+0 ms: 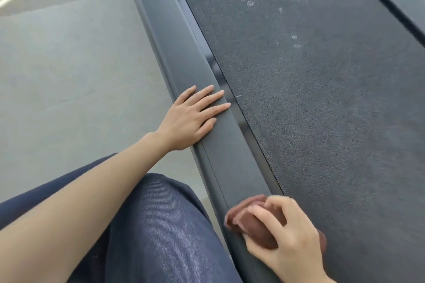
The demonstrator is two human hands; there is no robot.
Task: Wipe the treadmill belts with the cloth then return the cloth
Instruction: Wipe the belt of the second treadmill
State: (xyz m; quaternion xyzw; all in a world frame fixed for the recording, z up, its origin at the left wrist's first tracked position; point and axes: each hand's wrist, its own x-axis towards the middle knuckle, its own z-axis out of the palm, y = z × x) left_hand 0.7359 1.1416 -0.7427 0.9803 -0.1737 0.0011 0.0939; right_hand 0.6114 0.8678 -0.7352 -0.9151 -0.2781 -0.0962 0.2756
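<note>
– On the left, past the grey floor (pixel 57 76), what is the left hand (pixel 190 119) doing?

– It lies flat on the side rail (pixel 174 53), fingers straight and spread, holding nothing. A blue trouser leg (pixel 161 225) is below it. I take that hand for a brace only.

– And the cloth (pixel 259 233)?

– Further right and nearer the person, bunched in the right hand (pixel 289 236), whose fingers curl over it and press it down. The brown wad sits at the rail's inner edge, where the rail meets the belt (pixel 322 99). The hand hides how much of the wad is on the belt.

– Which way does the work lie from there?

– Ahead and to the right. The belt's long axis runs away from the person, slanting up the view alongside the rail, and nearly all its surface lies beyond the cloth. Pale marks (pixel 250 3) show toward the far end, well apart from the wad.

– So which hand does the work?

– The right, I judge: it has the cloth and is nearer the belt. Strokes would go across, then work away along the length.
</note>
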